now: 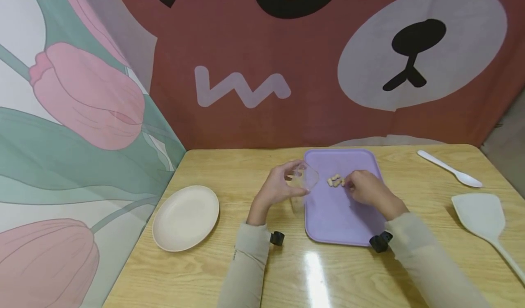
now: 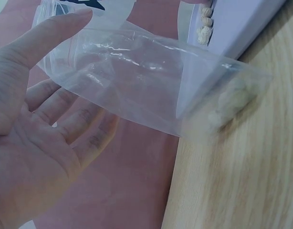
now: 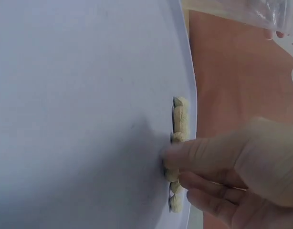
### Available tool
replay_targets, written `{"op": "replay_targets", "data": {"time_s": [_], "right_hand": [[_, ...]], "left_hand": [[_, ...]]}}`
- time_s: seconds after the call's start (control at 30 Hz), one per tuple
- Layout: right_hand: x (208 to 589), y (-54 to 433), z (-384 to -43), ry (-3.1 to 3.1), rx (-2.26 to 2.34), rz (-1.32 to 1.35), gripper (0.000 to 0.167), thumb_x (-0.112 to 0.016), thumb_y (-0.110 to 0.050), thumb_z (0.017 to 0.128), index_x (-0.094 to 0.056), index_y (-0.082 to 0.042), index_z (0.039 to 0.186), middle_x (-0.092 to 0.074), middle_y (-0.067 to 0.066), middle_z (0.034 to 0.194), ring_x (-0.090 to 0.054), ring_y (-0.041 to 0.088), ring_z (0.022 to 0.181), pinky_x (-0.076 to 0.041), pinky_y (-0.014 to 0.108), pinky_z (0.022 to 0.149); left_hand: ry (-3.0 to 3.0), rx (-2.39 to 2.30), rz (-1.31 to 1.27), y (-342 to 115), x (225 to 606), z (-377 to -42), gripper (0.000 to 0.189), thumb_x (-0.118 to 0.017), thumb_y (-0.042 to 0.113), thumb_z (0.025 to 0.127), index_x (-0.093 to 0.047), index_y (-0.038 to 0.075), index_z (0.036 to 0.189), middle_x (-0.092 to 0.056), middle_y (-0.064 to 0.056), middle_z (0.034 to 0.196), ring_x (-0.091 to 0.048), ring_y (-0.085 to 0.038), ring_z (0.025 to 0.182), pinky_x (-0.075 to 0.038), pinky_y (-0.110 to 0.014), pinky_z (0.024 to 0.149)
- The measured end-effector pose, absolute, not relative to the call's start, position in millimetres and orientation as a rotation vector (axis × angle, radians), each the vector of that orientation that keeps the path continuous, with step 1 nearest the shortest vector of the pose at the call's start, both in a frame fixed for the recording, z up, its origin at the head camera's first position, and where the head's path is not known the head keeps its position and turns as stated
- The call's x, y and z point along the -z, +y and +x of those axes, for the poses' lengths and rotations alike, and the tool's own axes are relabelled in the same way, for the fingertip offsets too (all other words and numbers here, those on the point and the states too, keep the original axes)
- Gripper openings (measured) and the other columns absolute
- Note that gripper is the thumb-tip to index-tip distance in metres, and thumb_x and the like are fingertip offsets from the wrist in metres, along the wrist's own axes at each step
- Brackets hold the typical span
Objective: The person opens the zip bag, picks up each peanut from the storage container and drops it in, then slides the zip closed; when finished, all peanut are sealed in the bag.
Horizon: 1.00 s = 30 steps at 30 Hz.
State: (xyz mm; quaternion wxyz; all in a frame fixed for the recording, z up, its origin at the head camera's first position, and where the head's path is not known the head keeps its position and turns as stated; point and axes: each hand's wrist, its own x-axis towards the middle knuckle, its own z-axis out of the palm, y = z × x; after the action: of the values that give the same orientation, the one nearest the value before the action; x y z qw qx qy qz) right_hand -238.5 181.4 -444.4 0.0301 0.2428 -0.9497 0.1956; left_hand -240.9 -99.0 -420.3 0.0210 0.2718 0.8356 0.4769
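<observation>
My left hand (image 1: 275,187) holds a clear zip bag (image 2: 137,76) by its mouth, thumb on one side and fingers on the other. Pale lumps (image 2: 235,102), which look like peanuts, lie in the bottom of the bag, over the wood beside the tray. On the purple tray (image 1: 340,223) is a small cluster of unshelled peanuts (image 1: 335,180). My right hand (image 1: 369,190) is down at the right end of this cluster, its thumb and fingers pinching a peanut (image 3: 171,174). The thumb partly hides that peanut in the right wrist view.
A cream plate (image 1: 186,218) sits at the left of the wooden table (image 1: 283,271). On the right lie a white spoon (image 1: 450,167) and a pale spatula (image 1: 481,214). A printed cloth (image 1: 246,125) hangs behind the table.
</observation>
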Motion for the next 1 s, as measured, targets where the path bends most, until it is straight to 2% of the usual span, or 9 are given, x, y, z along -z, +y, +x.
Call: {"op": "replay_targets", "data": {"time_s": [0.17,0.4,0.57,0.67,0.8,0.9,1.0], "right_hand": [[445,185,-237,-2.929,-0.581,0.719,0.015,-0.068,0.014,0.070,-0.071,0.001,0.077,-0.066,0.008,0.074,-0.059,0.027,0.070,-0.051,0.048,0.068],[448,186,-235,-2.988,-0.540,0.587,0.009,-0.072,0.006,0.079,-0.074,0.000,0.086,-0.071,0.015,0.089,-0.066,0.040,0.087,-0.053,0.053,0.075],[451,188,-237,-3.006,-0.525,0.566,0.009,-0.071,0.004,0.081,-0.074,-0.003,0.085,-0.071,0.013,0.088,-0.066,0.038,0.085,-0.054,0.052,0.071],[448,190,-237,-2.998,-0.537,0.569,0.010,-0.070,0.005,0.080,-0.072,-0.004,0.082,-0.069,0.010,0.085,-0.064,0.032,0.079,-0.053,0.050,0.067],[431,192,-238,-2.927,-0.527,0.602,0.012,-0.067,0.009,0.079,-0.067,-0.003,0.076,-0.061,0.008,0.075,-0.054,0.025,0.070,-0.048,0.045,0.061],[409,186,-239,-2.843,-0.514,0.643,0.013,-0.064,0.010,0.082,-0.063,0.000,0.074,-0.054,0.008,0.070,-0.049,0.024,0.067,-0.044,0.041,0.059],[385,173,-236,-2.775,-0.505,0.670,0.007,-0.063,0.007,0.086,-0.066,0.003,0.081,-0.057,0.010,0.074,-0.052,0.025,0.069,-0.047,0.042,0.061]], "left_hand": [[2.590,-1.481,0.851,-98,421,-242,0.077,-0.087,0.012,0.074,-0.054,0.008,0.143,-0.061,-0.005,0.134,-0.060,-0.018,0.110,-0.050,-0.028,0.091],[2.584,-1.476,0.837,-97,422,-242,0.076,-0.087,0.012,0.075,-0.053,0.008,0.143,-0.060,-0.005,0.136,-0.059,-0.016,0.111,-0.050,-0.028,0.091],[2.589,-1.483,0.821,-98,422,-242,0.077,-0.087,0.011,0.074,-0.054,0.009,0.143,-0.060,-0.004,0.135,-0.060,-0.016,0.110,-0.050,-0.028,0.091],[2.591,-1.488,0.818,-99,423,-241,0.077,-0.088,0.011,0.074,-0.054,0.009,0.143,-0.060,-0.004,0.135,-0.060,-0.017,0.109,-0.050,-0.028,0.090],[2.587,-1.490,0.825,-98,423,-241,0.077,-0.088,0.011,0.074,-0.054,0.009,0.143,-0.060,-0.004,0.135,-0.060,-0.019,0.110,-0.050,-0.027,0.090],[2.585,-1.490,0.830,-96,423,-241,0.077,-0.088,0.011,0.074,-0.054,0.007,0.143,-0.060,-0.006,0.135,-0.061,-0.021,0.111,-0.050,-0.027,0.090],[2.583,-1.491,0.828,-95,422,-241,0.078,-0.088,0.011,0.073,-0.053,0.006,0.143,-0.060,-0.006,0.135,-0.061,-0.020,0.110,-0.050,-0.027,0.090]]}}
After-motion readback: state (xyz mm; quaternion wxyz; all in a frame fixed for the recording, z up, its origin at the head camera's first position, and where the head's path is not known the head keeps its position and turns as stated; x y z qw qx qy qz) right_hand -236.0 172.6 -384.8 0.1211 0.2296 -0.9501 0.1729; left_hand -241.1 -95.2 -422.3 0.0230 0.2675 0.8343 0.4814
